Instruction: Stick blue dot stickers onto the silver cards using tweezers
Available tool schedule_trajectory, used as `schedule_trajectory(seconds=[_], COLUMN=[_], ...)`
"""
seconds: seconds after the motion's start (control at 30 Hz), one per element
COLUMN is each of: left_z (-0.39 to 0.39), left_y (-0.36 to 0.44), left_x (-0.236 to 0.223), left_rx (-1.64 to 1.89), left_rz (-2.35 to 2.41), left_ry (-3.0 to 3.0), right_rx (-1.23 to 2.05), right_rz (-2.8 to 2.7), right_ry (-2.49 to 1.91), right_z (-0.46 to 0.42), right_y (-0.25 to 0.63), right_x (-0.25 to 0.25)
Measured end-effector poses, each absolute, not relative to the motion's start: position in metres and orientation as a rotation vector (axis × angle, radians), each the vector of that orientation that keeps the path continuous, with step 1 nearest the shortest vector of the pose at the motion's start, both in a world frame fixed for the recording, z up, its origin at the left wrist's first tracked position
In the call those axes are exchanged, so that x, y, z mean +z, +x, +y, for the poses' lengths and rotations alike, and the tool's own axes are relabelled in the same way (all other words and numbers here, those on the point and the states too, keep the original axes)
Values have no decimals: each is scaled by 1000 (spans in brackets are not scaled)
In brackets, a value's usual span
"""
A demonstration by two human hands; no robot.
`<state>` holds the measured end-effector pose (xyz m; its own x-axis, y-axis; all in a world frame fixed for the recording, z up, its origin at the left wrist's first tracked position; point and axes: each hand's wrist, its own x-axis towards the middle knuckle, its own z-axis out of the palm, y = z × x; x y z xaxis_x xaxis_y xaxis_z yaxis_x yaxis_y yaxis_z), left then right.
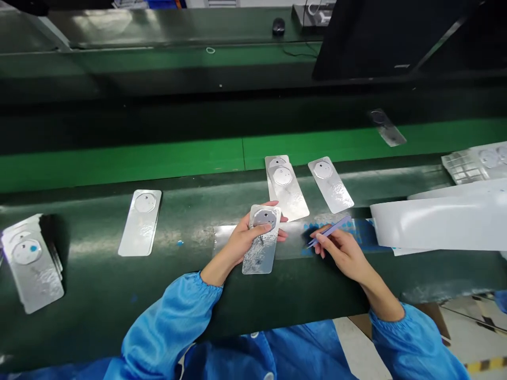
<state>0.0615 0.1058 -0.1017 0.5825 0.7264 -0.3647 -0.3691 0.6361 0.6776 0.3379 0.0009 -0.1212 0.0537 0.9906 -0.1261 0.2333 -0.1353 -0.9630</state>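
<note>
A silvery phone back panel [259,254] with a round camera area is gripped in my left hand [250,232], the thumb lying by the circle. My right hand [339,250] pinches purple tweezers [335,226], their tips pointing down and left over a sheet with small blue stickers [358,230]. Whether the tips hold a sticker is too small to tell. Beyond my hands lie two overlapping panels [293,196] and a single panel [331,184]. Another panel [139,224] lies to the left.
At far left stands a stack of panels [37,269], the top one bearing a blue dot. White curled sheets [439,219] cover the right side of the sticker sheet. A clear film piece [387,127] lies on the green strip. Behind are a black monitor [380,37] and a mouse [278,26].
</note>
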Motion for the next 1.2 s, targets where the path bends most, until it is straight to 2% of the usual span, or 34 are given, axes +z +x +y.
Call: schedule_trajectory(seconds=[0.43,0.77,1.2], left_z=[104,90,88], left_y=[61,64,63], left_x=[-102,-109,-109], left_rx=[663,670,581], left_rz=[610,548,577], left_ry=[603,595,611], right_rx=[1121,1110,1112], right_rz=[-1364,-1076,-1227], right_ry=[-1519,-1203,-1297], right_z=[-8,45,61], right_y=[340,283,277], right_x=[-114,-84,-79])
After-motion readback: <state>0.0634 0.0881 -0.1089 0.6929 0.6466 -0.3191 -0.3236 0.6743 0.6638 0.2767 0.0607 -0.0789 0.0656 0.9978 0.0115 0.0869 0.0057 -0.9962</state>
